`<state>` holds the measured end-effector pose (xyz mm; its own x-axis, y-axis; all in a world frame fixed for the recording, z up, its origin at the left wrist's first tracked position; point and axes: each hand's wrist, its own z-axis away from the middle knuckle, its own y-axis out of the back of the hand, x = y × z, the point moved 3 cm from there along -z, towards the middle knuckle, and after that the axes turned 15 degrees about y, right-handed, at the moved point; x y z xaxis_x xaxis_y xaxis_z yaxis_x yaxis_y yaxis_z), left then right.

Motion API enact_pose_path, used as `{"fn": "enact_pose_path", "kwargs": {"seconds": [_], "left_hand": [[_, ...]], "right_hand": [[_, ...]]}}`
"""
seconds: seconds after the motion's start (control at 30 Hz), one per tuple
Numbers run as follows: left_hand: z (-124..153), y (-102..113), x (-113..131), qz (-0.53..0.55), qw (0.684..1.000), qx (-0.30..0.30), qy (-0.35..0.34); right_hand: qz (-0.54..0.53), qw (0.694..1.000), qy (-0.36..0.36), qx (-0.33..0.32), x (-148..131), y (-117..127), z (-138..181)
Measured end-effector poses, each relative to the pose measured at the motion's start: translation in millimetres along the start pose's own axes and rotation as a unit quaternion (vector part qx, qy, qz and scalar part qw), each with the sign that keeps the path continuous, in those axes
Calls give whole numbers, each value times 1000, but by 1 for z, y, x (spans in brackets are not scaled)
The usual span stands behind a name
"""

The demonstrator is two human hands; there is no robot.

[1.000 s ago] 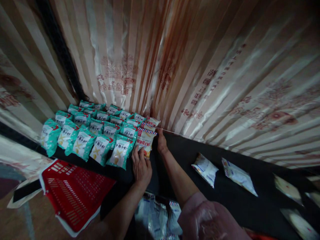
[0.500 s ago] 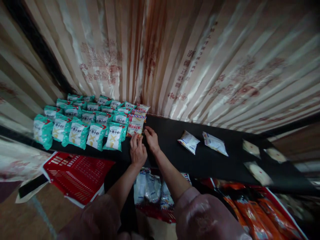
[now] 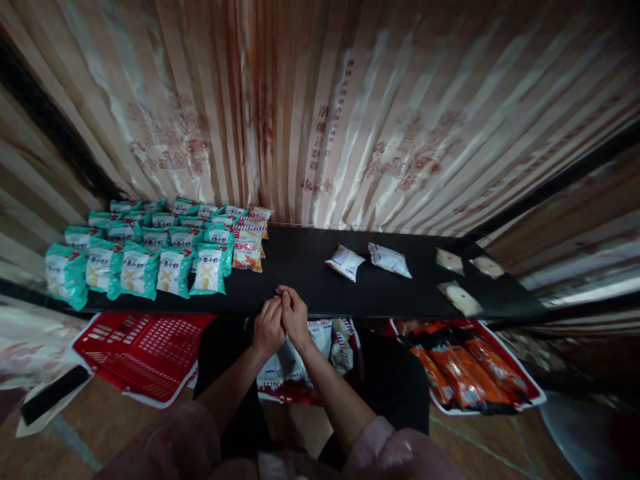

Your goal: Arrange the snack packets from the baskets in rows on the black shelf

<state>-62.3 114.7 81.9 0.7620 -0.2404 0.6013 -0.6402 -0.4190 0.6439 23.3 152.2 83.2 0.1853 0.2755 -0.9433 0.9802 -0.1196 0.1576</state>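
Observation:
My left hand [image 3: 269,327] and my right hand [image 3: 294,313] are pressed close together at the front edge of the black tabletop [image 3: 310,293]. Both have their fingers curled in, and no packet shows in either. Below them, white snack bags with striped edges [image 3: 320,337] fill a red basket, partly covered by my wrists. Farther back and left stand several upright snack bags with red print [image 3: 248,248], one behind another. Alongside them are rows of teal and white snack bags [image 3: 210,270].
Two white bags [image 3: 345,262] lie flat right of centre. Three clear packets with pale round contents [image 3: 461,298] lie farther right. An empty-looking red basket [image 3: 140,360] is below left; another basket holds orange packages [image 3: 457,367]. A printed curtain [image 3: 300,120] hangs behind.
Both hands have drawn back from the red-printed bag toward the table's front edge and come together. That bag stands by itself. The view has shifted to the right.

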Motion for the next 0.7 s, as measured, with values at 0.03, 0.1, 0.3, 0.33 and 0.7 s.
{"fn": "enact_pose_path", "kwargs": {"seconds": [0.03, 0.1, 0.3, 0.33, 0.7], "left_hand": [[7, -1, 4, 4, 1000, -6, -14], [22, -4, 11, 13, 999, -19, -44], [63, -27, 23, 17, 992, -111, -50], [69, -32, 23, 16, 990, -130, -43], [93, -68, 46, -13, 926, -362, 107]], "right_hand": [[3, 1000, 1, 4, -1, 6, 9], [16, 1000, -2, 10, -2, 19, 26], [82, 996, -23, 14, 11, 55, 70], [95, 995, -29, 15, 16, 60, 75], [344, 924, 63, 156, 65, 123, 121]]}}
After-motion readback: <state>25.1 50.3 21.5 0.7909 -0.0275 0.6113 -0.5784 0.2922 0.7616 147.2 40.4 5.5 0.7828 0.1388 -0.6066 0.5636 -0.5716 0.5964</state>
